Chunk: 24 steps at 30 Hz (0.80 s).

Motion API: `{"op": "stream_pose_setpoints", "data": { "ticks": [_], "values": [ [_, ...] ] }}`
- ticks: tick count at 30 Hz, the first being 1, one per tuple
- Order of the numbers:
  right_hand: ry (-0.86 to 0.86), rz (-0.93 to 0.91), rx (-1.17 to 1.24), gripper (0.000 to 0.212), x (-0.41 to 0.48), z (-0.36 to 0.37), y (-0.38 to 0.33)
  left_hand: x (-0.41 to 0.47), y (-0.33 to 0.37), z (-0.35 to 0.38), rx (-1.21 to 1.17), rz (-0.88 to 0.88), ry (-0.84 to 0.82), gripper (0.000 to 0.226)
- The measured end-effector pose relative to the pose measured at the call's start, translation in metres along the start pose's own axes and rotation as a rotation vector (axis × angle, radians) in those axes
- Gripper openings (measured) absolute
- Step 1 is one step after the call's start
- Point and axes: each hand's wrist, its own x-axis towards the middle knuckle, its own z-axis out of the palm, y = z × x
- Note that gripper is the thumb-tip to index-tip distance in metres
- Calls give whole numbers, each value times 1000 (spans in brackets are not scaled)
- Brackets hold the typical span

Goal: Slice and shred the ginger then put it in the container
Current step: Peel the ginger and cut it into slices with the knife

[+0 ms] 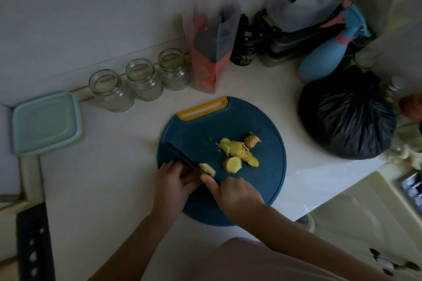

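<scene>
Grip unclear in the dim light: left hand (pixel 173 181) and right hand (pixel 235 191) meet at the knife (pixel 182 156) on the cutting board's (pixel 269 180) near left, and I cannot tell which holds it. Ginger (pixel 237 153) lies mostly sliced mid-board, one piece by the blade. Shredding seems barely begun, and nothing has reached the lidded container (pixel 45 123), left on the worktop (pixel 114 178)

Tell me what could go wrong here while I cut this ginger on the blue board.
Your left grip sits right against the black knife beside the small pale ginger piece, and the right grip crowds in too; a slip could cut a finger. The light is dim, so the blade's edge is hard to see. The pale teal square plastic container lies far left of the round dark blue cutting board, seemingly lidded; carried shreds might drop.
</scene>
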Motion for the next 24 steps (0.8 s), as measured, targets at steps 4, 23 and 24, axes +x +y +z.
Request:
{"op": "stream_pose_setpoints", "data": {
  "ticks": [4,23,24],
  "values": [
    [20,0,-54,62,-8,0,7,2,5,1,-35,-39,-1,46],
    [-20,105,-37,65,8,-3,-12,-2,-1,11,121,-9,35,37],
    [-14,78,-41,65,14,-3,-17,-2,-1,11,116,-5,34,38]
  ]
}}
